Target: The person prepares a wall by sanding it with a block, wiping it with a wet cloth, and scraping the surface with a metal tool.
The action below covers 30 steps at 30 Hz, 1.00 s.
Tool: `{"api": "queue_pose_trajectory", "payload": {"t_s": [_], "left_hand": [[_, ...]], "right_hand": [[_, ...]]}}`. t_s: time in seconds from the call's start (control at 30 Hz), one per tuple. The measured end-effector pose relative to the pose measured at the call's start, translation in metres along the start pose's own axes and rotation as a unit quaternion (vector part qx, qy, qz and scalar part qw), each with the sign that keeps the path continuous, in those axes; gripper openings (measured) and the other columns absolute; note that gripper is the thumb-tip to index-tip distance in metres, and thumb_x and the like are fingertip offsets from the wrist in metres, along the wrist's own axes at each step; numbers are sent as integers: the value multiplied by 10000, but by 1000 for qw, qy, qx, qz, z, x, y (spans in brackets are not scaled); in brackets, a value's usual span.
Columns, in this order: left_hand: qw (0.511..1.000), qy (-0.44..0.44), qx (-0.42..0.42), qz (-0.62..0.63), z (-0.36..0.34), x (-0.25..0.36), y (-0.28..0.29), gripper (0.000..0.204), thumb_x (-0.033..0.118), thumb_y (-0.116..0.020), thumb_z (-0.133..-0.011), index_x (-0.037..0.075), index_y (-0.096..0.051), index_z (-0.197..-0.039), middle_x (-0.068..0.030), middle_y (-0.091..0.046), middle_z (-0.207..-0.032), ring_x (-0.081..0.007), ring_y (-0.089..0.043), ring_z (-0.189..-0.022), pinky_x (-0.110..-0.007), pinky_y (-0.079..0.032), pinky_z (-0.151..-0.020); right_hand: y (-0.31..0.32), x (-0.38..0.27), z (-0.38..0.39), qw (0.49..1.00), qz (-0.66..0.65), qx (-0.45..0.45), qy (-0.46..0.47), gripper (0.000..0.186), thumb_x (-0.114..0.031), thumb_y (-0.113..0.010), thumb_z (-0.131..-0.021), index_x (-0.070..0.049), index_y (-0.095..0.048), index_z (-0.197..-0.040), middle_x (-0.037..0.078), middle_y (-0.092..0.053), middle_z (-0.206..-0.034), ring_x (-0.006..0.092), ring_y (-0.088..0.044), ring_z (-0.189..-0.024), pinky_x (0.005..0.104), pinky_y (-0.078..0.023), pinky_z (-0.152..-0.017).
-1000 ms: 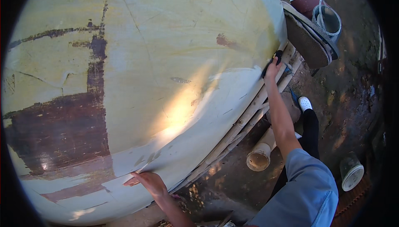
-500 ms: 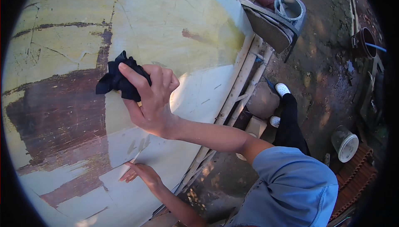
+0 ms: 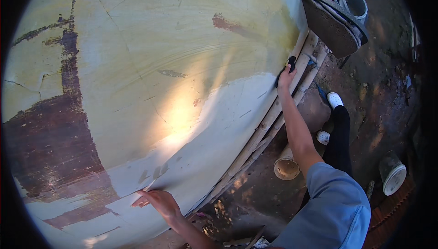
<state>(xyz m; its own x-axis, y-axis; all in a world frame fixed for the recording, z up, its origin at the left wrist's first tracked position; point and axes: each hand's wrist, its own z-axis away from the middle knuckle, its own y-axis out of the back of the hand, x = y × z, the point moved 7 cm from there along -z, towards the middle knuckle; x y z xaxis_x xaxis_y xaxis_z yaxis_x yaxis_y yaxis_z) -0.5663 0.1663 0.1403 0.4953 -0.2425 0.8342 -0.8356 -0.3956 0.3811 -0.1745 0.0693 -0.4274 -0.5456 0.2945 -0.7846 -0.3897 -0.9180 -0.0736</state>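
A large worn sheet (image 3: 118, 85), yellowed and white with dark brown patches, spreads over the left and middle of the view. My left hand (image 3: 159, 203) is low on it, its thumb and fingers closed on a raised, creased flap at a torn line; the fingertips are partly hidden. Far to the right, my right hand (image 3: 286, 78) grips a bunched black cloth (image 3: 292, 62) at the sheet's right edge, beside the bamboo poles (image 3: 260, 130). Most of the cloth is hidden by the hand.
Bamboo poles run along the sheet's right edge. A dark padded seat (image 3: 328, 23) and a clear bucket (image 3: 353, 2) stand at the upper right. A person's leg in black with a white clog (image 3: 334, 100) is near the poles. A white-lidded tub (image 3: 393, 176) lies at right.
My right hand has swept right with the black cloth, from the sheet's brown patch to its edge by the poles. My left hand stays at the torn line. The view has shifted.
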Motion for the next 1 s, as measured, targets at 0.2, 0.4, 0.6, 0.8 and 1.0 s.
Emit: {"api": "queue_pose_trajectory", "payload": {"t_s": [0.2, 0.4, 0.6, 0.8, 1.0], "left_hand": [[998, -2, -5, -57, -8, -5, 15, 917, 655, -357, -971, 184, 196, -1530, -55, 190, -1616, -123, 209, -1461, -347, 105, -1173], [998, 6, -63, -9, -5, -9, -1, 943, 635, -289, -995, 9, 205, -1498, -258, 199, -1572, -255, 237, -1456, -393, 111, -1169], [989, 45, -119, -79, -1, -2, -14, 1087, 765, -308, -910, 55, 298, -1466, -300, 309, -1511, -293, 343, -1414, -432, 153, -1152], [998, 6, -36, -54, 4, 3, -9, 980, 691, -280, -966, 11, 167, -1512, -333, 176, -1547, -300, 233, -1458, -415, 125, -1160], [999, 32, -40, -13, 7, 7, -2, 889, 662, -294, -982, 92, 80, -1553, -161, 103, -1622, -179, 135, -1489, -362, 95, -1170]], "right_hand": [[-14, -12, 50, 997, -47, -9, -62, 417, -326, -488, -1018, -59, -421, -1331, 151, -568, -1183, 265, -544, -1068, 373, -411, -946], [-17, -231, 251, 998, -7, -36, 50, 403, -290, -503, -1003, -80, -451, -1343, 99, -531, -1298, 264, -448, -1217, 461, -191, -1057], [-13, -390, 428, 911, -50, -188, 365, 609, -70, -673, -795, -109, -483, -1373, 77, -498, -1067, 228, -427, -1004, 376, -225, -891], [-12, -333, 359, 886, -17, -122, 447, 542, -117, -650, -840, -107, -497, -1360, 100, -518, -1060, 269, -458, -974, 418, -270, -899], [4, -86, 151, 990, 64, -29, 119, 409, -274, -476, -1020, -55, -451, -1365, 165, -577, -1226, 318, -479, -1184, 453, -273, -1060]]}}
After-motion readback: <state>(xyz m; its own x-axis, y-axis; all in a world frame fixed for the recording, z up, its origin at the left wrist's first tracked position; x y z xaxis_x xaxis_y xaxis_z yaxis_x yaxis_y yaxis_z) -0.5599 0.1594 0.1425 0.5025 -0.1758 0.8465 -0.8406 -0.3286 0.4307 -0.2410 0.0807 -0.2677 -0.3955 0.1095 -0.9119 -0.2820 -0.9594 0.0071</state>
